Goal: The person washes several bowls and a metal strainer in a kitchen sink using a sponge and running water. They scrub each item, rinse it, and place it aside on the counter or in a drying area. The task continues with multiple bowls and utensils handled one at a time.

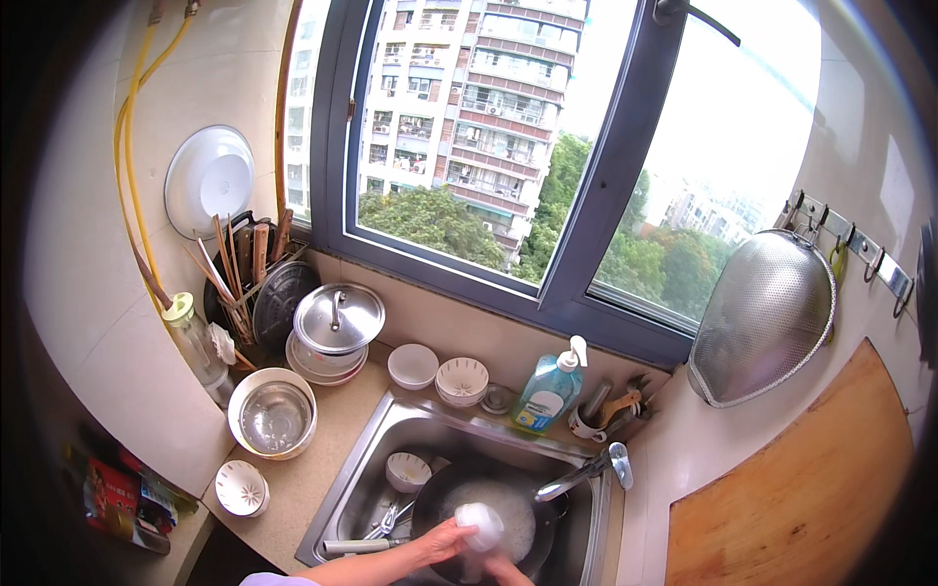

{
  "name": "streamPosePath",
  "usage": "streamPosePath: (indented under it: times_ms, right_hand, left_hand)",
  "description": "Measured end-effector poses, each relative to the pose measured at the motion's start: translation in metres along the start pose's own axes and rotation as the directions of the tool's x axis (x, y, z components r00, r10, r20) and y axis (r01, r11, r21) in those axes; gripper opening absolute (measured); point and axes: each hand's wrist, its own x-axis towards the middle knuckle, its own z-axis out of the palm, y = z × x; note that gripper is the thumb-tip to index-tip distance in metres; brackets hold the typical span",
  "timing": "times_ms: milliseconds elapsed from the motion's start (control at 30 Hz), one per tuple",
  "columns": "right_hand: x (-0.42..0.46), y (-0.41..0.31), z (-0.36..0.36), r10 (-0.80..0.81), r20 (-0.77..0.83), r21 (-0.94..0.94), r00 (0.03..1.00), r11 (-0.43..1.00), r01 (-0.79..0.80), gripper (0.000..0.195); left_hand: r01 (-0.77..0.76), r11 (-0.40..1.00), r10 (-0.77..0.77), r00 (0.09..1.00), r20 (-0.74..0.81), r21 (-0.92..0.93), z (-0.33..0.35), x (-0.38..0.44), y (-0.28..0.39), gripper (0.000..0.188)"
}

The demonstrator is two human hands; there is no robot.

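My left hand [447,540] grips the edge of a white bowl [480,526], tilted above a dark wok [538,538] that holds foamy water. The wok stands in a stainless steel sink [352,476]. Close beside the bowl, my right hand [504,568] is low in the picture and blurred; its fingers and whatever they may hold cannot be made out. A patterned bowl [408,472] and some metal cutlery [388,520] lie in the sink left of the wok. The faucet [579,477] reaches over the wok from the right.
Bowls [413,365], a blue soap pump bottle [546,392] and a utensil mug [586,423] line the back ledge. On the left counter stand a water-filled bowl [272,414], stacked bowls [242,488] and a lidded pot [339,319]. A wooden board [799,476] leans at right.
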Motion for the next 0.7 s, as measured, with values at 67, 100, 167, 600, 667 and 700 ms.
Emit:
streamPosePath:
  times_ms: [67,100,167,600,667,700]
  right_hand:
    - [0.003,-0.008,0.010,-0.070,-0.323,-0.396,0.944,0.916,-0.068,0.068]
    - [0.012,-0.013,0.018,-0.144,-0.421,-0.560,0.896,0.818,-0.132,0.073]
    - [0.007,-0.069,0.032,-0.175,-0.490,-0.702,0.854,0.660,-0.268,0.076]
    - [0.032,-0.008,-0.026,-0.252,-0.785,-0.561,0.566,0.677,-0.476,0.049]
    - [0.035,0.027,-0.031,-0.049,-0.722,-0.359,0.690,0.879,-0.314,0.045]
    - [0.040,0.036,-0.032,0.203,-0.599,-0.021,0.775,0.963,-0.269,0.043]
  left_hand:
    - [-0.032,0.993,0.015,0.989,-0.147,-0.114,-0.003,0.016,-0.013,0.027]
    - [-0.071,0.984,0.031,0.973,-0.230,-0.166,-0.014,0.019,-0.019,0.027]
    - [-0.043,0.955,-0.061,0.940,-0.336,-0.293,-0.012,0.030,-0.029,0.028]
    - [0.122,0.689,0.069,0.970,-0.232,0.714,-0.031,0.038,-0.023,0.040]
    - [0.019,0.350,0.152,0.985,-0.076,0.937,-0.042,0.056,-0.029,0.040]
    - [-0.071,0.231,0.208,0.978,0.022,0.970,-0.049,0.062,-0.034,0.039]
